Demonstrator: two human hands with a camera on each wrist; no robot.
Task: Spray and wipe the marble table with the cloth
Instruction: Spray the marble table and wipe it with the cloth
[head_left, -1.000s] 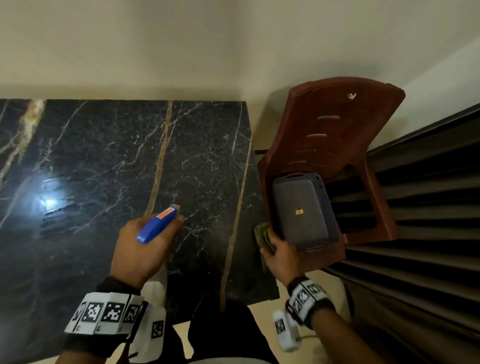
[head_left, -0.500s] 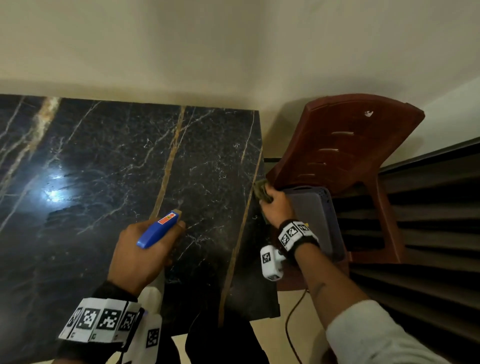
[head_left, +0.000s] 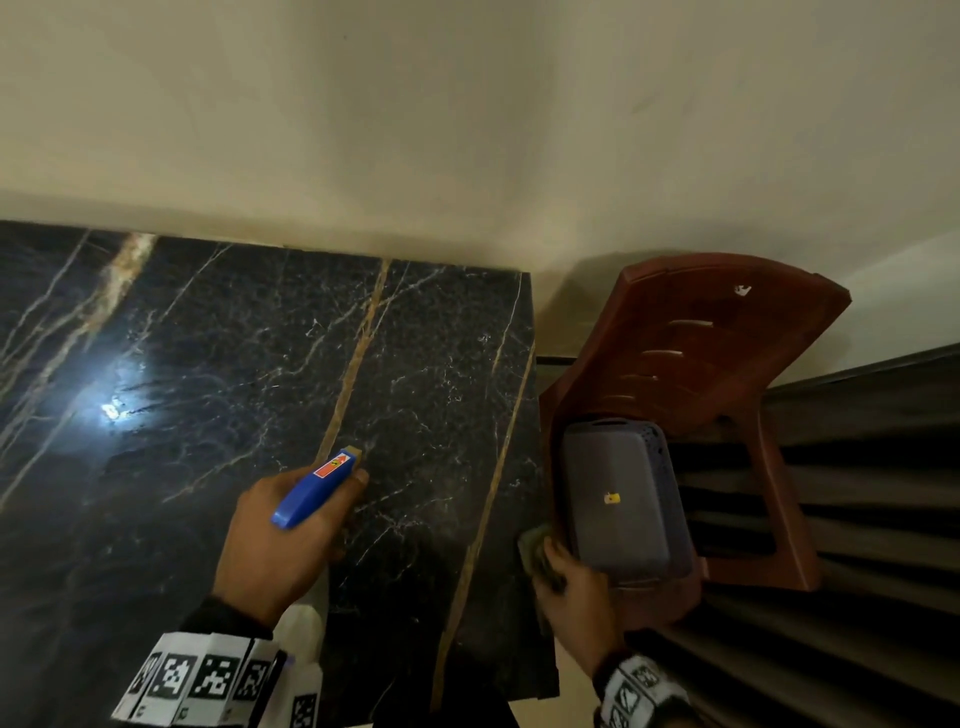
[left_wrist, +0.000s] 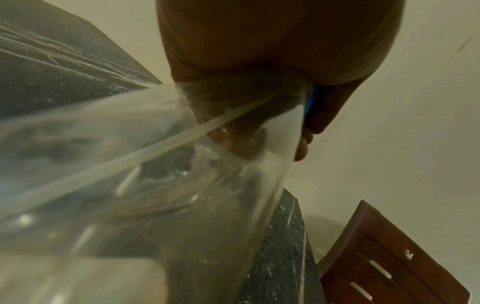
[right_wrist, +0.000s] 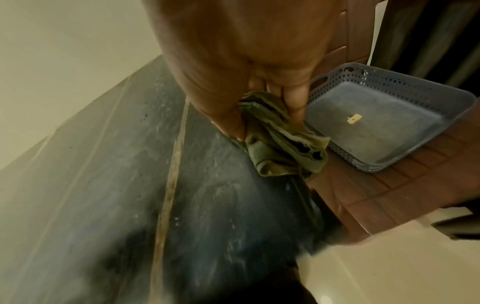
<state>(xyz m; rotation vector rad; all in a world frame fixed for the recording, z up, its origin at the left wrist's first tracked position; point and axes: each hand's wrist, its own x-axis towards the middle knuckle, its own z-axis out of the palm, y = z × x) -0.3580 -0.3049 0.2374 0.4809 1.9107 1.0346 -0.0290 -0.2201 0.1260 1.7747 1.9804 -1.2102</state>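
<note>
The black marble table (head_left: 234, 374) with gold and white veins fills the left of the head view. My left hand (head_left: 275, 545) grips a clear spray bottle (left_wrist: 145, 195) with a blue trigger head (head_left: 317, 488), held over the table's near right part. At the table's right edge my right hand (head_left: 571, 592) pinches a crumpled olive-green cloth (right_wrist: 283, 139) against the edge, thumb on one side and fingers on the other. In the head view the cloth (head_left: 535, 551) shows just past the fingers.
A reddish-brown plastic chair (head_left: 727, 353) stands close to the table's right edge. On its seat lies a grey perforated basket (head_left: 618, 499) holding a small yellow tag. A cream wall runs behind the table. Dark slats (head_left: 857, 493) line the right side.
My right hand with the cloth went forward along the table's right edge, then came back toward me to the near part of that edge. The left hand kept the bottle nearly still.
</note>
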